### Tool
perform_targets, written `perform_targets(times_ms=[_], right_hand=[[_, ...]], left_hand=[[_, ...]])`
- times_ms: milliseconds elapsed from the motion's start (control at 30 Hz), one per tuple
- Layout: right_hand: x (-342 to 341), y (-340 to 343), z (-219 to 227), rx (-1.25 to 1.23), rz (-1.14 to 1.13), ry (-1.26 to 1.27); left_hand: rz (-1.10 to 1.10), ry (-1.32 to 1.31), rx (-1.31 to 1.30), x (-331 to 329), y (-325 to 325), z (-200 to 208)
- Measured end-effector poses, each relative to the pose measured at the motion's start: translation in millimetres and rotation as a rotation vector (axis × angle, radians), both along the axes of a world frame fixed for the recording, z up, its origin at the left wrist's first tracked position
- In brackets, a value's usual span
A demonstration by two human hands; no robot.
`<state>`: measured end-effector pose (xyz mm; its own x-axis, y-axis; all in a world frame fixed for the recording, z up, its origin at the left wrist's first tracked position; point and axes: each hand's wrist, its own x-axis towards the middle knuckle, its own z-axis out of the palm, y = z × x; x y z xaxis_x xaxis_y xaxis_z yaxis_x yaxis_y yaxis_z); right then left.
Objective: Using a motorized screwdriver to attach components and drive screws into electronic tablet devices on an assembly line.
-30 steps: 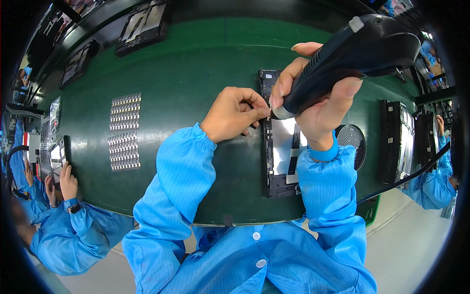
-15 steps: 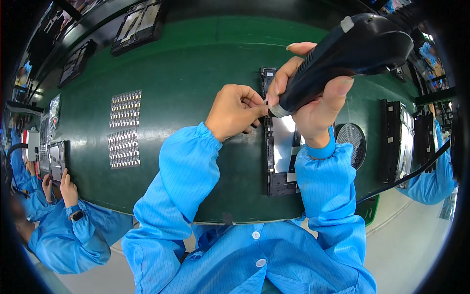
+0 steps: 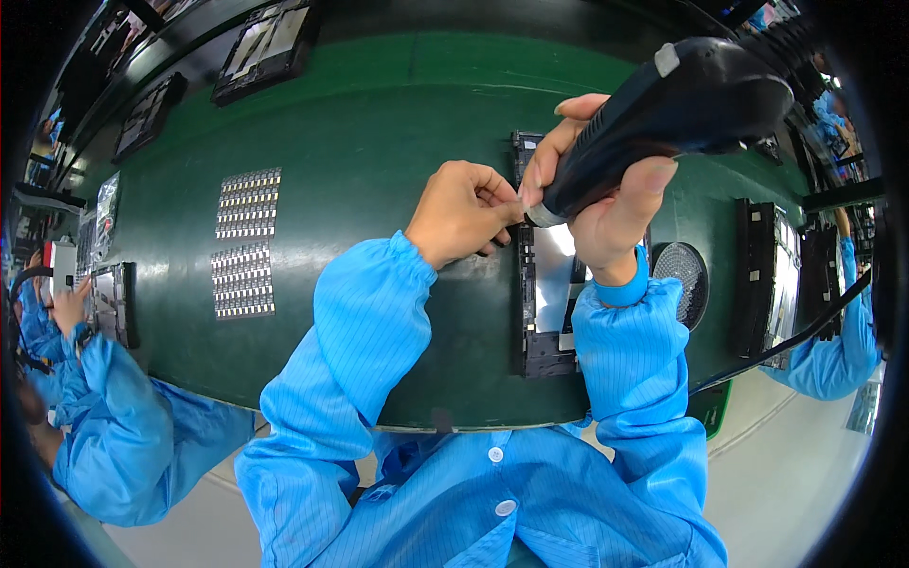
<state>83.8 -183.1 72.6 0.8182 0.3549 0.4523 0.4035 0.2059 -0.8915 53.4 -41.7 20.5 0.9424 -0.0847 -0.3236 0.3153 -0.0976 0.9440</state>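
My right hand (image 3: 606, 213) is wrapped round a thick black handheld tool (image 3: 663, 123). Its narrow silvery nose points down and left over a black-framed part (image 3: 538, 352) with a silver plate, which lies flat on the green table. Beside that nose, my left hand (image 3: 469, 213) is closed, with thumb and fingertips pinched together at the frame's left edge. Whatever the left fingertips hold, if anything, is too small and covered to make out. My right hand and the tool hide the upper middle of the framed part.
Two sheets of small parts (image 3: 248, 204) lie on the green table (image 3: 369, 133) to the left. A round black dish (image 3: 680, 275) sits right of the frame. More black framed parts (image 3: 769, 275) stand at far right. A co-worker's hand (image 3: 71, 305) works at far left.
My view has shifted slightly; both my hands and the tool keep nearly the same place at the frame. At far left, the co-worker's hand has moved up toward a white box.
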Motion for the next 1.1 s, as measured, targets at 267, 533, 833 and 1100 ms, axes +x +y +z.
perform_targets(times_ms=[267,533,833,1100], right_hand=[[-1,-2,-12,0.176,0.061,0.004],[2,-56,30,0.125,-0.056,-0.079],[11,-192,14,0.315,-0.273,-0.094],[23,-196,-14,0.276,-0.436,-0.065]], left_hand=[[0.195,-0.359,0.445,-30,76,49],[0.045,-0.448,0.752,-66,36,8],[-0.047,-0.074,0.214,-44,39,9],[-0.150,-0.282,0.604,-35,27,10]])
